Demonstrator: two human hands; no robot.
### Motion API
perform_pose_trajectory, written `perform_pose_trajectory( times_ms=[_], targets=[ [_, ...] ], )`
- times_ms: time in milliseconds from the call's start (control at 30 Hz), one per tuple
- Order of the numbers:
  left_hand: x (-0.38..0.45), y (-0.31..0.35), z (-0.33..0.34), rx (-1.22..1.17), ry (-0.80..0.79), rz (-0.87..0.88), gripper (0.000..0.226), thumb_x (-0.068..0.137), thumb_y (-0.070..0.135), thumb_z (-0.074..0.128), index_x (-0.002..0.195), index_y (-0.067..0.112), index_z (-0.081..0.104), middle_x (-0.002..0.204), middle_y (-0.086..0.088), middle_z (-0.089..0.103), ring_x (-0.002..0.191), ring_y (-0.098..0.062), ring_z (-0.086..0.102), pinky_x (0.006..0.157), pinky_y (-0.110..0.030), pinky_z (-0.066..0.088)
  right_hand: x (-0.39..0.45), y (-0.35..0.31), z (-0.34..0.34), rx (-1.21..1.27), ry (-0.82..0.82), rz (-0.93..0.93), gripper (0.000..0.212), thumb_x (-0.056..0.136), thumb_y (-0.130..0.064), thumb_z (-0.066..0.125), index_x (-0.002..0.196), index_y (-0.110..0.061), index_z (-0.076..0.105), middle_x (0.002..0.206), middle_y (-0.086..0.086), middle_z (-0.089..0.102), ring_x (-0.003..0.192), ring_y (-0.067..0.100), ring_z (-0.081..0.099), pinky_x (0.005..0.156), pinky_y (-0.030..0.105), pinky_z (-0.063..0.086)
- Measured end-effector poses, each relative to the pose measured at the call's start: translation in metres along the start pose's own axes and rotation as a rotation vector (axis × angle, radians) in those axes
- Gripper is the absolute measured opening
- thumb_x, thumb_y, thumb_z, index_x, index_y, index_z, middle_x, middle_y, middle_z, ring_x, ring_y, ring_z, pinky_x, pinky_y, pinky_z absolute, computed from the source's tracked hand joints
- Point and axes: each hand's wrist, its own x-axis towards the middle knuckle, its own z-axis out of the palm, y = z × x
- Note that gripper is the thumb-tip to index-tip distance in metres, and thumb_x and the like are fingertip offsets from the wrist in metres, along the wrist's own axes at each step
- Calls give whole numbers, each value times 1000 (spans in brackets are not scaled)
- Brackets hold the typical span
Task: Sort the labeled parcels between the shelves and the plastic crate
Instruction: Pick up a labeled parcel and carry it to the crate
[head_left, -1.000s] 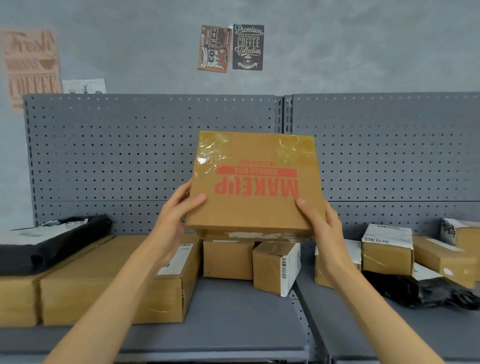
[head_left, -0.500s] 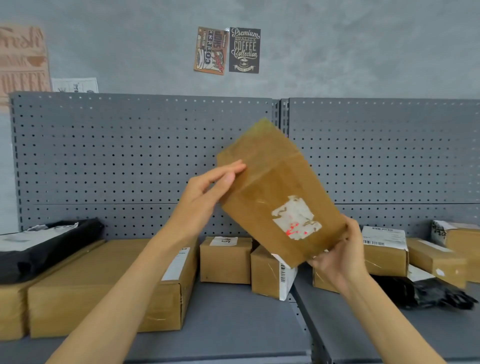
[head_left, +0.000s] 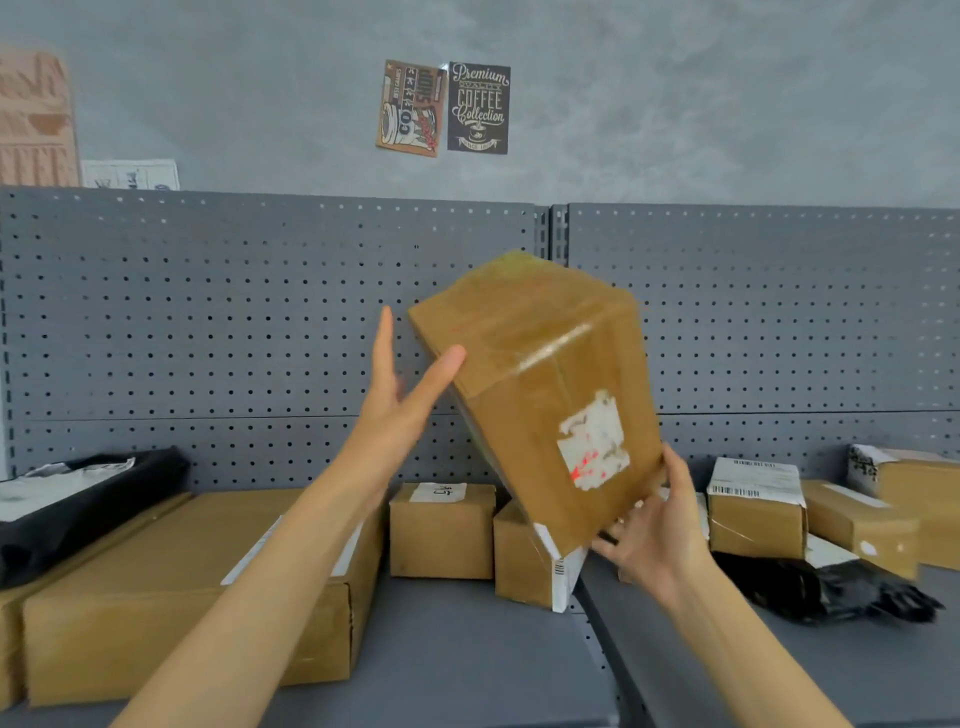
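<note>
- Our right hand (head_left: 655, 540) grips the low corner of the tilted box (head_left: 540, 395), fingers curled under it.
- Our left hand (head_left: 402, 395) touches its side, fingers straight and spread.

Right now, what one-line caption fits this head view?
Two hands tilt a taped cardboard box with a torn label above a parcel-stocked grey shelf.

The cardboard box (head_left: 540, 395) is now tipped toward 11 o'clock, its torn label shown; the left hand (head_left: 402, 395) is opened flat, while its lower corner is gripped by the right hand (head_left: 652, 535).
</note>
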Motion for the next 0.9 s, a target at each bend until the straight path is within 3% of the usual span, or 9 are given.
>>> perform_pose_trajectory(
  times_ms=[67, 133, 200, 267, 333, 467, 667, 767, 900],
  targets=[
    [6, 3, -8, 103, 64, 81, 64, 78, 61, 50, 135, 57, 23, 154, 19, 15, 139, -3, 20, 112, -39, 22, -5, -12, 5, -96, -3, -86, 57, 83, -65, 43, 121, -26, 58, 109, 0, 68, 96, 19, 64, 75, 37, 50],
    [12, -1, -14, 53, 88, -2, 26, 92, 54, 37, 115, 57, 48, 135, 21, 45, 109, 14, 47, 105, -37, 34, -12, -20, 14, -223, -36, -187, 55, 85, -64, 40, 118, -25, 62, 113, 0, 68, 86, 14, 65, 75, 32, 47],
    [11, -9, -22, -32, 56, -95, 30, 95, 55, 26, 111, 54, 52, 129, 16, 53, 98, 14, 55, 97, -44, 43, -18, -25, 24, -353, -68, -291, 51, 86, -60, 40, 120, -28, 62, 126, -1, 61, 94, 13, 63, 83, 34, 45],
    [8, -22, -28, -101, 13, -169, 47, 91, 64, 21, 130, 50, 41, 141, 13, 43, 123, -2, 45, 97, -56, 43, -24, -29, 33, -438, -110, -370, 49, 84, -60, 43, 124, -35, 59, 134, -7, 55, 120, 16, 52, 103, 43, 36],
    [5, -31, -30, -141, 22, -238, 58, 86, 70, 17, 136, 46, 34, 143, 10, 41, 125, -11, 41, 94, -59, 44, -27, -33, 41, -503, -156, -435, 53, 79, -61, 45, 126, -40, 56, 135, -17, 52, 130, 10, 43, 109, 45, 28],
    [3, -39, -26, -125, 15, -279, 67, 81, 74, 14, 135, 43, 39, 134, 5, 52, 116, -16, 51, 91, -54, 48, -22, -41, 47, -610, -173, -497, 64, 72, -51, 54, 135, -42, 43, 136, -24, 48, 117, -9, 45, 88, 27, 36],
    [5, -34, -28, 68, 6, -216, 74, 63, 82, 32, 125, 45, 45, 111, 18, 60, 100, -12, 61, 80, -32, 49, -19, -41, 36, -660, -135, -571, 69, 62, -23, 63, 128, -31, 45, 123, -15, 58, 118, 10, 52, 90, 32, 46],
    [0, -41, -25, 47, 53, -78, 48, 65, 62, 59, 110, 47, 53, 102, 29, 62, 100, 2, 59, 73, -21, 46, -22, -39, 38, -751, -143, -645, 79, 67, -32, 71, 137, -41, 35, 128, -18, 54, 120, 2, 49, 87, 24, 45],
    [12, -29, -33, 23, 95, 135, 51, 64, 32, 74, 111, 39, 58, 113, 22, 62, 103, 6, 57, 78, -18, 47, -20, -35, 32, -700, -116, -544, 79, 80, -44, 65, 141, -53, 14, 124, -15, 58, 101, -2, 62, 78, 32, 55]
  ],
)
